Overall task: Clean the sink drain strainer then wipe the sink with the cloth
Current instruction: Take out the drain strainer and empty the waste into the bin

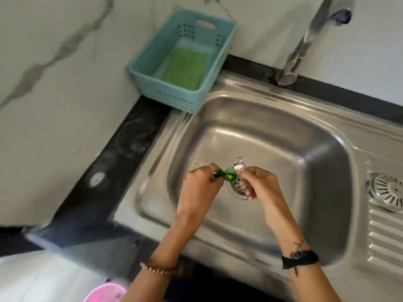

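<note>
While two hands (229,182) pinch one wrapper (226,173), one sink (316,131), one strainer (386,190)

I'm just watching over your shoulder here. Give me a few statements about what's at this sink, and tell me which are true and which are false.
1. The strainer lies on the draining board beside the basin. True.
2. The left hand holds a green wrapper. True.
3. The blue basket holds a red sponge. False: a green scouring pad lies in it.
4. The right hand is empty. False: it pinches a silver wrapper.
5. Water pours from the tap. False: none shows.
</note>
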The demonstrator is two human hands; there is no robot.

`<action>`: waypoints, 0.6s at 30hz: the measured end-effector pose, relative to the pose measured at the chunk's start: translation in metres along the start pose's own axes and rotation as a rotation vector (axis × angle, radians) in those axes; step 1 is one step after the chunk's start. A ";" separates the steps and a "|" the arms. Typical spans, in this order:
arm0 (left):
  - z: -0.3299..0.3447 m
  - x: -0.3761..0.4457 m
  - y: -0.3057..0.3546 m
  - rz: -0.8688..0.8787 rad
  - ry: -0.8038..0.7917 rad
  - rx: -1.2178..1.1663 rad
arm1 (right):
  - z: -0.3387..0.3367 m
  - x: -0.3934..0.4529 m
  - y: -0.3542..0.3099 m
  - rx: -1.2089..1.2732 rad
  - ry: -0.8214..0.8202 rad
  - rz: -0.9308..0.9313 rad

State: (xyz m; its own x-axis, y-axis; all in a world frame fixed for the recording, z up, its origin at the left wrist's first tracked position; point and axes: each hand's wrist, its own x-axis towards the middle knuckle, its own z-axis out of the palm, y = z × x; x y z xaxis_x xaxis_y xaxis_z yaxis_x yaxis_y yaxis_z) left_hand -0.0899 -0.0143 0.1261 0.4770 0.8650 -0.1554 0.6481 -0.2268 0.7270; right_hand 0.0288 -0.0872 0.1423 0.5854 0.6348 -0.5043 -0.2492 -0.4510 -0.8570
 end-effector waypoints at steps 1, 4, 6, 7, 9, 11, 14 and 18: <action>-0.018 -0.021 -0.007 -0.006 0.060 -0.043 | 0.015 -0.021 -0.004 0.005 -0.042 -0.011; -0.074 -0.095 -0.038 -0.064 0.184 -0.161 | 0.067 -0.090 -0.003 0.047 -0.219 -0.052; -0.107 -0.150 -0.066 -0.127 0.244 -0.172 | 0.103 -0.136 0.009 0.060 -0.357 -0.056; -0.123 -0.179 -0.083 -0.152 0.277 -0.172 | 0.123 -0.159 0.019 0.046 -0.422 -0.053; -0.146 -0.238 -0.125 -0.229 0.362 -0.185 | 0.163 -0.200 0.048 -0.010 -0.559 -0.040; -0.156 -0.293 -0.166 -0.336 0.435 -0.192 | 0.199 -0.229 0.084 -0.095 -0.682 -0.013; -0.153 -0.365 -0.233 -0.531 0.514 -0.240 | 0.258 -0.263 0.154 -0.270 -0.825 0.071; -0.112 -0.410 -0.325 -0.808 0.501 -0.412 | 0.313 -0.271 0.264 -0.622 -0.918 0.062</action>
State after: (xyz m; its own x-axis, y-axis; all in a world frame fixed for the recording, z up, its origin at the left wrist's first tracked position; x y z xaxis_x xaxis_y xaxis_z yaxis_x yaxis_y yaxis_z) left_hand -0.5627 -0.2457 0.0284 -0.3728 0.7993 -0.4714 0.3669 0.5935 0.7163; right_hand -0.4369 -0.1821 0.0199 -0.2728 0.7079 -0.6515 0.3228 -0.5706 -0.7551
